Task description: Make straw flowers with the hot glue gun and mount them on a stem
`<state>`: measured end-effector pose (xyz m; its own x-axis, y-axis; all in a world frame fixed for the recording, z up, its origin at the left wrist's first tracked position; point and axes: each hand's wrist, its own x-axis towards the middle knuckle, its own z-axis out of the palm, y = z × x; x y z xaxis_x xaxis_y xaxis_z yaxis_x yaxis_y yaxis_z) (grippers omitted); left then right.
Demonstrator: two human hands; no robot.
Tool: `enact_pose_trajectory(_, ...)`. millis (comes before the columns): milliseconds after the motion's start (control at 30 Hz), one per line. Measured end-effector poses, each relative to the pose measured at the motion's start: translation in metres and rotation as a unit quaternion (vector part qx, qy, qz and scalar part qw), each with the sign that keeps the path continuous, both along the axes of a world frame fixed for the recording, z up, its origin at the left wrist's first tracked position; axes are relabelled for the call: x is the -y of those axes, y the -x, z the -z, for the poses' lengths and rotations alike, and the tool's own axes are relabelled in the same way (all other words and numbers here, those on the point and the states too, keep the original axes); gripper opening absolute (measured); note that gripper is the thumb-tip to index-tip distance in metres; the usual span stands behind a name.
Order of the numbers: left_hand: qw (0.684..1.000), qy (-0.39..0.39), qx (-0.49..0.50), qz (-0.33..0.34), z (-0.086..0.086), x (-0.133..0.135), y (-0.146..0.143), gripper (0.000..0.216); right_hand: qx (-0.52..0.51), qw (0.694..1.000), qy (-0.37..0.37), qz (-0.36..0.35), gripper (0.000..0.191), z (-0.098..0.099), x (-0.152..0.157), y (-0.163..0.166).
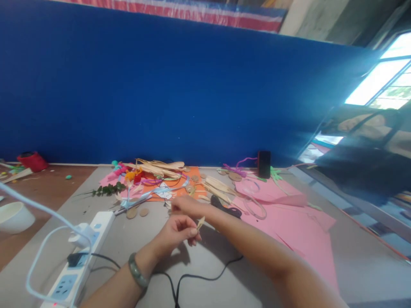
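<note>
My left hand (180, 231), with a green bangle (138, 270) on its wrist, is closed in a pinch. Between thumb and fingers it holds a small pale leaf-shaped piece (201, 223), tan like dried husk. Reaching across just beyond it, my right hand (184, 206) has its fingers curled downward at the edge of the orange sheet (194, 173). Whatever those fingers hold is mostly hidden; a small dark-and-light bit shows beside them. Bundles of pale husk strips (218, 188) lie past my right forearm, and round wooden discs (144, 211) lie to the left.
A white power strip (96, 226) with plugs and cords stands at left. A black cable (205, 278) crosses the near table. Pink sheets (308, 231) cover the right side. A dark phone (264, 164) leans against the blue partition (192, 85). A white cup (16, 217) is far left.
</note>
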<state>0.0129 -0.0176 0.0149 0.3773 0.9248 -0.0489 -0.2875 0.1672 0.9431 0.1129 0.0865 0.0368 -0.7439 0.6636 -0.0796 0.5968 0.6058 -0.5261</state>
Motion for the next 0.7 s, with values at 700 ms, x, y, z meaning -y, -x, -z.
enact_pose_trajectory(700, 0.977, 0.053, 0.071, -0.194, 0.010, -0.017, 0.004, 0.023, -0.455, 0.819, 0.313, 0.157, 0.022, -0.006, 0.038, -0.064)
